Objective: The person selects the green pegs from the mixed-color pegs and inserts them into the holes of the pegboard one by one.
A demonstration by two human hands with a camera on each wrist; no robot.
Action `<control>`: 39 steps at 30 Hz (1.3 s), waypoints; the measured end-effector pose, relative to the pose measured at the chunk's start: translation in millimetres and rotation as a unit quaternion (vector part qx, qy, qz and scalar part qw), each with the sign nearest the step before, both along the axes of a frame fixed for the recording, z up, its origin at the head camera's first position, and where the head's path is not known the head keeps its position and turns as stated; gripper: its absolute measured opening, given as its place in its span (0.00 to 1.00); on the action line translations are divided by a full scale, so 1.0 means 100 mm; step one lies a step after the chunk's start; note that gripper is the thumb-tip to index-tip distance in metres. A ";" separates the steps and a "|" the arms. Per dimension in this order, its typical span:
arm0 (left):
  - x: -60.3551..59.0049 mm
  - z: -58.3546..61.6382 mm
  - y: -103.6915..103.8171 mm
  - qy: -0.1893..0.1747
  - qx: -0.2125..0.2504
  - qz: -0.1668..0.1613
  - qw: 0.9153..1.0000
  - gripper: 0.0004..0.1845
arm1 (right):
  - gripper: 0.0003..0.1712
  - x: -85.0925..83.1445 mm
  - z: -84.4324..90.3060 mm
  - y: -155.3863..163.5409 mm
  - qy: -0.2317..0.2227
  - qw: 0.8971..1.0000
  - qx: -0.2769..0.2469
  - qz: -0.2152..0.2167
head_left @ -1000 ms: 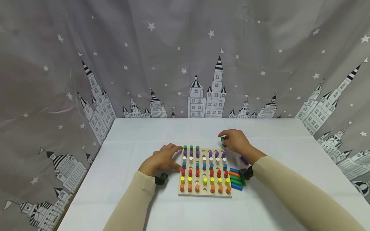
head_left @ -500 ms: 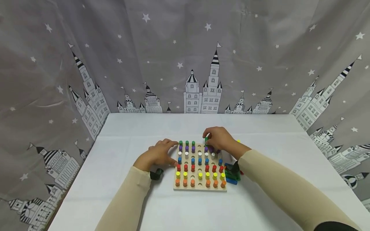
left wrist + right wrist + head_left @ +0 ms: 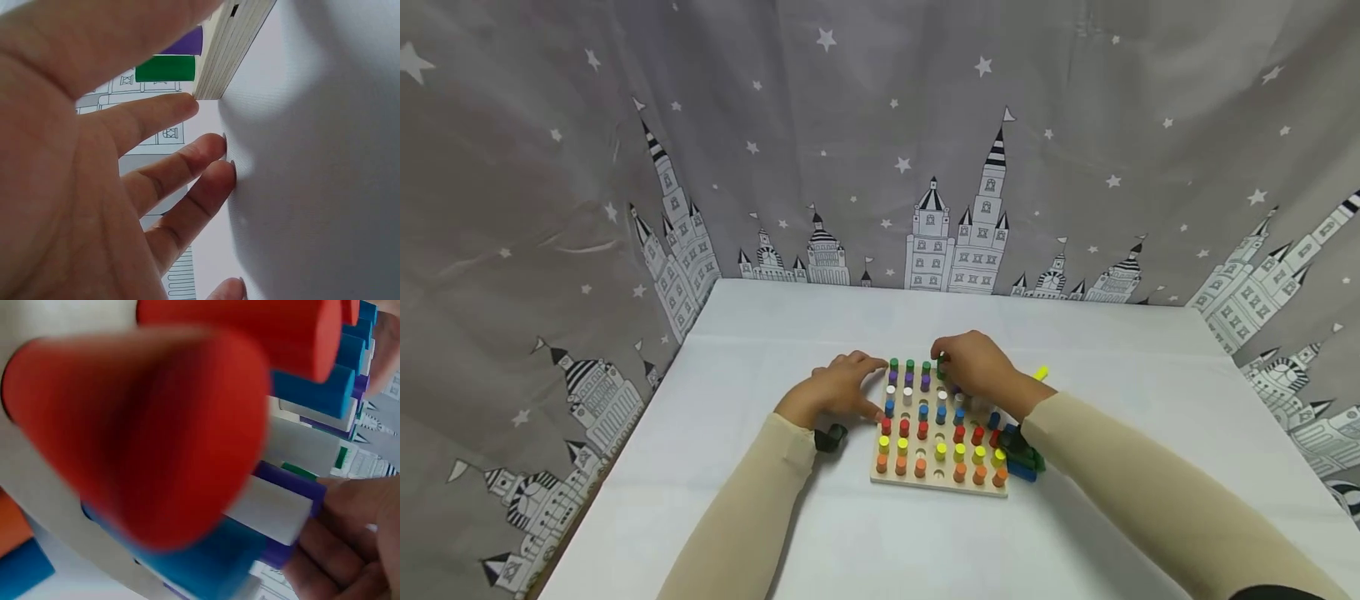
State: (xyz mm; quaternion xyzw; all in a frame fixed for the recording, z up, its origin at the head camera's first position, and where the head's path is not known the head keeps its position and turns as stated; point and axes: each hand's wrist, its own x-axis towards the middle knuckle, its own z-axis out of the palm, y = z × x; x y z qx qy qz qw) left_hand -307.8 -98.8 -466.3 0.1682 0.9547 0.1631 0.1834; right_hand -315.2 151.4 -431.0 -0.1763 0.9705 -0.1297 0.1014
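A wooden pegboard (image 3: 940,487) with rows of coloured pegs lies on the white table. My left hand (image 3: 835,389) is at its left side, fingers spread, with the index fingertip at the back corner and the thumb at the side edge. In the left wrist view, that index finger (image 3: 156,119) touches the board's corner near a green peg (image 3: 165,69). Over the back row, my right hand (image 3: 976,364) pinches a green peg (image 3: 942,367) upright; whether it sits in a hole is hidden. Red pegs (image 3: 187,444) fill the right wrist view, with the right hand (image 3: 344,550) behind purple and white pegs.
Loose pegs lie to the right of the board, among them a blue one (image 3: 1022,472) and a yellow one (image 3: 1041,373); the right wrist and sleeve partly cover them. A grey curtain (image 3: 850,167) with castles and stars hangs behind the table.
My right hand has carried the green peg leftward from beyond the board's back right corner to the back row and lowered it. The left hand has stayed at the board's edge.
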 end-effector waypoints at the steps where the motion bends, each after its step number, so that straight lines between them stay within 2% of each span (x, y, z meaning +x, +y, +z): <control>1: 0.00 -0.01 0.01 -0.001 0.000 0.001 1.000 0.50 | 0.15 0.01 0.01 0.00 0.002 1.000 0.007 0.014; 4: 0.02 -0.03 0.02 0.004 0.000 0.003 1.000 0.49 | 0.17 0.05 0.02 0.01 -0.001 0.999 0.024 0.037; 9: 0.05 0.00 0.03 0.003 0.004 0.006 1.000 0.49 | 0.19 0.08 0.03 0.04 -0.024 0.999 0.029 0.031; 13: 0.05 0.02 0.03 -0.003 0.005 0.004 1.000 0.49 | 0.21 0.09 0.01 0.17 -0.024 0.999 0.006 0.023; 18: 0.04 0.02 0.02 -0.004 0.005 0.002 1.000 0.49 | 0.21 0.11 0.02 0.53 -0.047 0.998 -0.036 -0.015; 21: 0.02 0.02 0.03 -0.005 0.003 0.000 1.000 0.49 | 0.24 0.16 0.03 0.79 -0.069 0.994 -0.060 -0.057; 24: 0.00 0.03 0.03 -0.006 0.000 -0.003 1.000 0.50 | 0.23 0.28 0.05 1.01 -0.082 0.992 -0.062 -0.079; 31: -0.03 0.02 0.03 -0.012 -0.002 -0.010 1.000 0.50 | 0.09 0.73 0.04 1.20 -0.114 0.991 -0.002 -0.063; 35: -0.03 0.03 0.03 -0.015 -0.001 -0.006 1.000 0.50 | 0.08 0.99 0.00 1.15 -0.100 0.992 0.017 -0.079; 39: -0.03 0.03 0.05 -0.017 -0.003 -0.005 1.000 0.50 | 0.09 1.10 -0.07 1.12 -0.077 0.992 0.035 -0.089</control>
